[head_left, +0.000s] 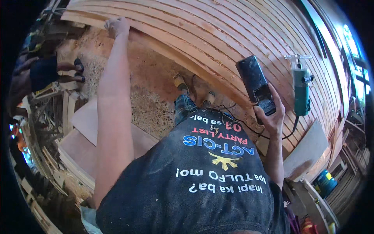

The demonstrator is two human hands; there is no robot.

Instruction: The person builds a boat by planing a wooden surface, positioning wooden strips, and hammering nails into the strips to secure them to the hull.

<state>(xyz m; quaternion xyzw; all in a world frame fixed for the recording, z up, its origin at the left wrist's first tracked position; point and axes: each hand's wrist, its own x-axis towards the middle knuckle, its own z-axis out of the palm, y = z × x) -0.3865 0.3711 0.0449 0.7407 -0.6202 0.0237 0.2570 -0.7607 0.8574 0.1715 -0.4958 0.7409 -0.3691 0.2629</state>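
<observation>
Black block (pixel 255 82) in right grip (pixel 276 112)

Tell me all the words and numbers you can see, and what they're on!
I won't copy the wording, but here's where it is:
Dark shirt: big white, blue and red printing, upside down in the picture.
Blue container: any writing is too small to read.
Green power tool: no readable marking.
Black boxy object in the right hand: no readable marking.
</observation>
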